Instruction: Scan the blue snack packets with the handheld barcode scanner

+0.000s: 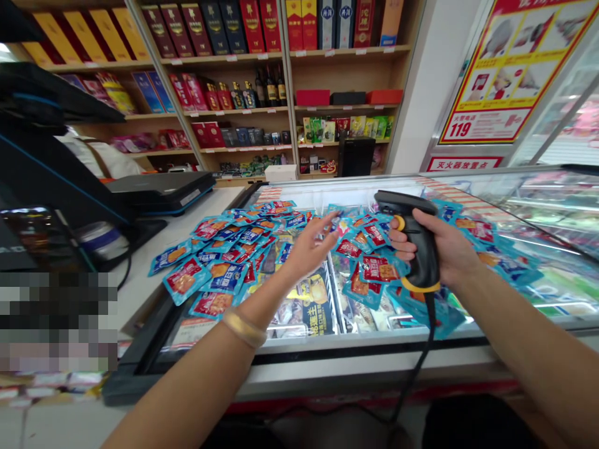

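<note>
Head view: the right hand (433, 240) holds a black handheld barcode scanner (423, 262) upright, its fingers (397, 246) wrapped closely round the grip, above the blue-and-red snack packets (224, 249). The scanner's black cord (428, 349) drops past the front edge of a glass-topped chest freezer (374, 349). The left hand (309, 244), with a gold bangle (241, 327) on its wrist, is held out open over the same packets, fingers spread wide and empty; whether a fingertip touches a packet cannot be told. The packets lie in a loose, overlapping scatter across the freezer's glass top, from just beside the white worktop (159, 293) on the left to beneath and past the right hand. Behind the freezer stand wooden shelves (248, 112) of boxed liquor and bottles, with a red-and-yellow fire-safety poster (486, 81) on the wall at right.
</note>
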### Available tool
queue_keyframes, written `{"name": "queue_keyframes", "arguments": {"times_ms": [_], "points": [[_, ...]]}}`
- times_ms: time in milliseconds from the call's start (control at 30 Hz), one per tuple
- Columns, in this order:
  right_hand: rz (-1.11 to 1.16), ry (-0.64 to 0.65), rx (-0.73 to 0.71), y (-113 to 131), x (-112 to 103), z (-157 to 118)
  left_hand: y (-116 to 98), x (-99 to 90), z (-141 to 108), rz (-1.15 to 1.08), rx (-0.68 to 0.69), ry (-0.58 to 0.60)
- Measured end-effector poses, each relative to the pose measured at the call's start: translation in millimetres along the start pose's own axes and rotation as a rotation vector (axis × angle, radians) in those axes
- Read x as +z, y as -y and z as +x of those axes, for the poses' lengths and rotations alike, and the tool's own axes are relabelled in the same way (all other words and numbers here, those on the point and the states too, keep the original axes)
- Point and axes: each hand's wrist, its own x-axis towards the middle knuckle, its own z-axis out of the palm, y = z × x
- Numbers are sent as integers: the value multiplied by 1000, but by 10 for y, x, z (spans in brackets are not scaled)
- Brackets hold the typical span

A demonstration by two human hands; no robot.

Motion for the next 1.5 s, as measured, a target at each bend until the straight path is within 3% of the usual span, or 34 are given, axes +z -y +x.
{"name": "queue_keyframes", "arguments": {"times_ms": [200, 333, 467, 567, 667, 800, 933, 1033, 1167, 1300, 1400, 1500], "points": [[78, -198, -14, 174, -434, -316, -108, 483, -33, 450, 445, 327], [100, -214, 1, 146, -568, -397, -71, 722, 8, 643, 501, 413], [121, -208, 3, 125, -607, -412, -67, 760, 25, 702, 494, 443], [118, -211, 7, 137, -590, -403, -97, 663, 19, 670, 494, 412], [109, -179, -4, 157, -505, -372, -94, 439, 31, 630, 435, 360], [105, -90, -22, 138, -249, -230, 19, -56, 64, 693, 201, 371], [68, 33, 29, 25, 120, 77, 173, -578, 41, 785, -33, 409], [41, 112, 116, -86, 374, 330, 239, -814, -13, 769, -155, 462], [26, 182, 181, -233, 527, 522, 209, -865, -61, 735, -228, 438], [31, 190, 192, -353, 458, 539, 146, -755, -60, 733, -215, 361], [31, 176, 181, -398, 386, 511, 165, -661, -40, 631, -205, 213], [40, 160, 187, -407, 365, 479, 196, -587, -8, 293, -311, -20]]}}
